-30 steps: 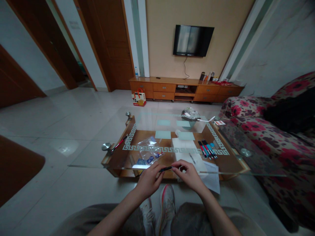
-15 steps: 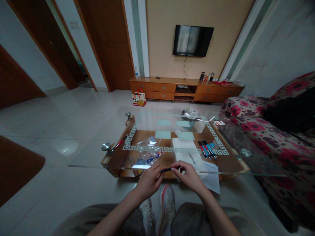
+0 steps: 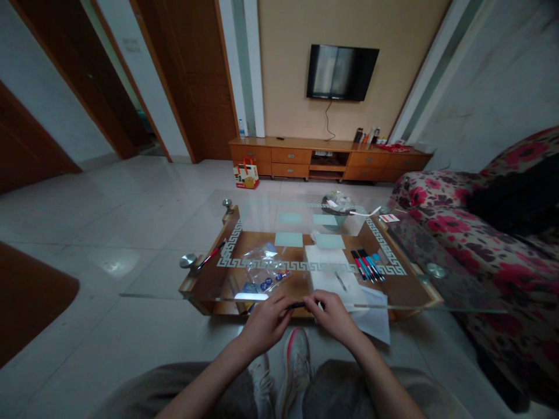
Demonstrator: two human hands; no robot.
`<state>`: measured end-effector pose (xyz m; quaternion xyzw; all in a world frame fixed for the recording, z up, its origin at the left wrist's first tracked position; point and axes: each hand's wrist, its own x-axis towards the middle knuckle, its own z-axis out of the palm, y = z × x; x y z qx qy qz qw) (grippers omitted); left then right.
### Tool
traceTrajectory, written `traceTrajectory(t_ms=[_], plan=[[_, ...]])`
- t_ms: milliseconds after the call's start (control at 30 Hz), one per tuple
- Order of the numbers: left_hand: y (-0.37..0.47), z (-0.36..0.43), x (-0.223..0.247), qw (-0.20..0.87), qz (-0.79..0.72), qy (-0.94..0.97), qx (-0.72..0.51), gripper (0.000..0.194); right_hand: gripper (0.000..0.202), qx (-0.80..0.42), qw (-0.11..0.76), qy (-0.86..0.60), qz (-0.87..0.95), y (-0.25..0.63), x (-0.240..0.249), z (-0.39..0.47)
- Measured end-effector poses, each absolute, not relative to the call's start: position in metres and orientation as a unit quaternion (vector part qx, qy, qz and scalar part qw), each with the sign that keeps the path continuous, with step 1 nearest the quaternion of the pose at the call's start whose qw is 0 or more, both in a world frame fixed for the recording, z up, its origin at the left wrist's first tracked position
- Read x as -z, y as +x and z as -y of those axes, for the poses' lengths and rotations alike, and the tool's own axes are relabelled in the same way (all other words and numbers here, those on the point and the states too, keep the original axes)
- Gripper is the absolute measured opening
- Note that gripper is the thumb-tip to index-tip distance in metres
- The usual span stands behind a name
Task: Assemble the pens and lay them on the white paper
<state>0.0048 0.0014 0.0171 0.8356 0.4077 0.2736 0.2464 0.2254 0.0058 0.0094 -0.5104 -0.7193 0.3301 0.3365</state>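
A slim black pen (image 3: 297,305) lies crosswise between my hands, just in front of the glass table's near edge. My left hand (image 3: 269,320) is closed on one end of it. The other end is pinched in the fingers of my right hand (image 3: 329,312), which partly hide it. Past my right hand, a thin grey pen piece (image 3: 340,281) rests over white paper (image 3: 325,262). Farther right lies a row of pens (image 3: 368,266) with red, blue and black barrels. Beyond my left hand is a crumpled clear plastic bag (image 3: 266,267) with blue round marks.
The glass tabletop (image 3: 152,273) reaches past its wooden base on both sides. A red and black pen (image 3: 212,255) lies at the left. A lined basket (image 3: 336,209) stands at the back. A flowered sofa (image 3: 493,233) is on the right.
Both hands have shifted very slightly, and my right fingers sit a little lower and tighter around the pen's end. The things on the table have not moved.
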Motion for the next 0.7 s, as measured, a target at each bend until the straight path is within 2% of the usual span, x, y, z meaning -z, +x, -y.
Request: traceTrajectory(t_ms=[200,433,700], plan=[[0.004,-0.002,-0.015,0.244,-0.400,0.841,-0.271,0.036,0.051,-0.355,0.325,-0.506,0.715,0.227,-0.011,-0.005],[0.004,-0.004,-0.014,0.228,-0.432,0.823,-0.291,0.029,0.021,-0.347,0.372,-0.496,0.704,0.231,-0.018,-0.006],[0.004,-0.003,-0.015,0.228,-0.426,0.825,-0.291,0.028,0.012,-0.326,0.365,-0.484,0.726,0.230,-0.015,-0.005]])
